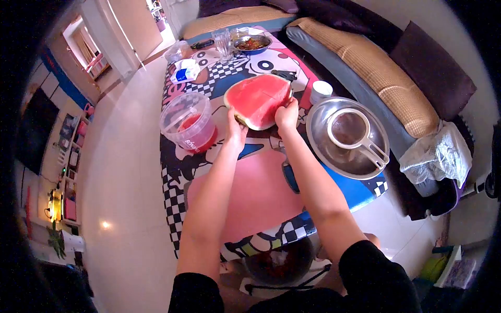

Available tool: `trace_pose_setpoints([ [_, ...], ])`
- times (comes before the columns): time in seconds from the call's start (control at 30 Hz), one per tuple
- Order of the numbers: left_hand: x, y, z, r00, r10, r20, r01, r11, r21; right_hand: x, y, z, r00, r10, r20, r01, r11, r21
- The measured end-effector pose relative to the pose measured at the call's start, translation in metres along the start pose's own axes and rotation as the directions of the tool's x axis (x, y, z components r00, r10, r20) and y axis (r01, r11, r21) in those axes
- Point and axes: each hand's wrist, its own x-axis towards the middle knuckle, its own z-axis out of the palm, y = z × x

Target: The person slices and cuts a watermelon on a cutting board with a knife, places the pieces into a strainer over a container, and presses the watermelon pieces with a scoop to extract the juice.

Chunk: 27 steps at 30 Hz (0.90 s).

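Note:
A large cut piece of watermelon is held up over the table, red flesh showing and green-white rind along its edge. My left hand grips its near left side, and my right hand is closed around its right side. Below my forearms lies a pink cutting board. Beside my right forearm is a dark blue handle, partly hidden by the arm. To the left stands a clear plastic bucket with red contents low inside.
At right, a steel basin holds a handled strainer. A white-lidded container stands behind it. Farther back are a tissue pack, glasses and a food dish. A dark bowl sits below the table edge.

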Motion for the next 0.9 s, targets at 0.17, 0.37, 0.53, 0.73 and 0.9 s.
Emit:
trace_pose_setpoints([
  [0.17,-0.026,0.001,-0.007,1.000,-0.002,0.000,0.002,0.999,0.048,-0.028,-0.012,-0.017,0.999,-0.020,0.045,0.024,0.997,-0.079],
  [0.37,-0.090,0.008,-0.011,0.992,-0.104,-0.075,0.106,0.994,0.032,-0.081,-0.034,-0.049,0.995,-0.076,0.070,0.091,0.965,-0.245],
  [0.53,-0.151,0.006,-0.017,0.990,-0.081,-0.119,0.089,0.994,0.065,-0.109,-0.042,-0.078,0.981,-0.114,0.160,0.141,0.974,-0.174],
  [0.73,-0.219,0.021,-0.023,0.991,-0.011,-0.135,0.021,0.997,0.073,-0.171,-0.105,-0.118,0.909,0.045,0.415,-0.093,0.991,0.097],
  [0.9,-0.272,0.039,-0.023,0.950,0.162,-0.265,-0.156,0.987,0.043,-0.193,-0.080,-0.105,0.852,-0.047,0.521,-0.067,0.978,0.198],
])
